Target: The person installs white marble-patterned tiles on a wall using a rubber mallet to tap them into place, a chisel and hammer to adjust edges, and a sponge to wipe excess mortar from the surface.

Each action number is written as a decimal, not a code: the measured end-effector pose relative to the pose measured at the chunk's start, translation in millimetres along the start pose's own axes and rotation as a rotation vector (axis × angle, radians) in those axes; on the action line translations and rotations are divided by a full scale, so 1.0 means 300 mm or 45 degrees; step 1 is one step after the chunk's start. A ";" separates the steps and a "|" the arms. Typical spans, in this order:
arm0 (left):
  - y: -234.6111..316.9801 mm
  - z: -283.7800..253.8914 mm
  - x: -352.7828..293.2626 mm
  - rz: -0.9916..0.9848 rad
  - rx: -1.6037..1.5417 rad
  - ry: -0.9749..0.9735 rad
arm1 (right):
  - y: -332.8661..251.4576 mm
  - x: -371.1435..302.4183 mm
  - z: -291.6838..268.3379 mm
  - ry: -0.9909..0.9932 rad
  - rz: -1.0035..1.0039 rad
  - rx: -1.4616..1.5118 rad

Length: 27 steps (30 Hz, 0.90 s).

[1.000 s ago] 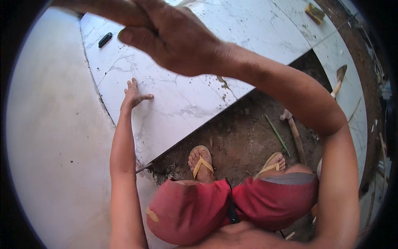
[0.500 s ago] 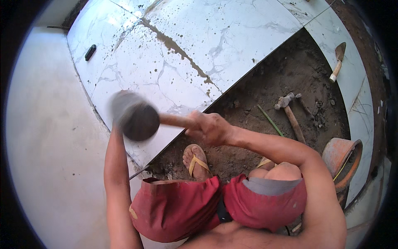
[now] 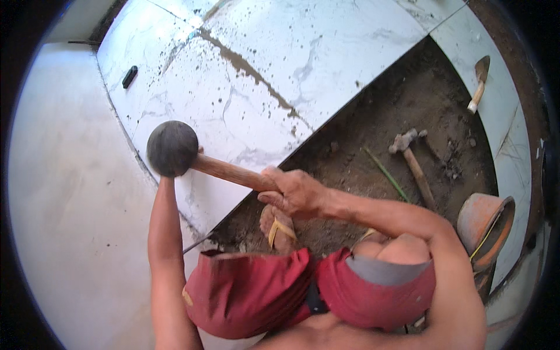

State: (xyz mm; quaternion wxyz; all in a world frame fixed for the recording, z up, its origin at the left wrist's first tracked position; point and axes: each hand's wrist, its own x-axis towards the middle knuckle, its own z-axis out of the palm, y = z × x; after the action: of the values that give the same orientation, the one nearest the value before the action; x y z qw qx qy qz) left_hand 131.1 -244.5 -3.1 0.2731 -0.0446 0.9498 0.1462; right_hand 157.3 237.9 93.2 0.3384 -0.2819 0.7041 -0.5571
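Note:
My right hand [image 3: 294,192] is wrapped round the wooden handle of a rubber mallet [image 3: 172,149]. The mallet's round black head is raised over the white marble-look tile [image 3: 233,131] near the wall side. My left forearm [image 3: 166,233] reaches up to the same spot, and the mallet head covers most of the left hand, so its fingers cannot be made out. Brown wet grout smears and specks lie along the joint between the tiles.
A claw-type hammer [image 3: 414,163] and a green strip [image 3: 386,175] lie on the bare soil [image 3: 361,122]. A trowel [image 3: 480,84] rests on tiles at the right, above an orange bucket [image 3: 481,219]. A small black object [image 3: 129,77] sits on the far-left tile.
The mallet head has shifted left and slightly up, and its handle now slants more. My right hand is a little lower and right. The left forearm stays nearly in place.

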 end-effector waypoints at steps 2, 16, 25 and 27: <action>0.100 0.092 0.040 -0.141 0.173 0.392 | 0.072 -0.026 -0.028 0.099 -0.127 -0.031; 0.333 -0.056 0.132 -0.554 -0.227 0.143 | 0.085 0.247 -0.028 0.223 0.286 0.104; 0.332 -0.075 0.103 -0.533 -0.181 0.084 | 0.118 0.311 -0.018 0.073 0.151 -0.143; 0.324 -0.098 0.108 -0.480 -0.198 -0.001 | 0.097 0.300 -0.013 0.115 0.090 -0.260</action>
State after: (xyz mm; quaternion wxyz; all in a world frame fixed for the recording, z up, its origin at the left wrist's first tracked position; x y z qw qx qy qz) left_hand 72.9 -160.8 28.2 0.2915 -0.2424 0.9105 0.1652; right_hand 98.6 177.0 50.7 0.2953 -0.2643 0.7812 -0.4824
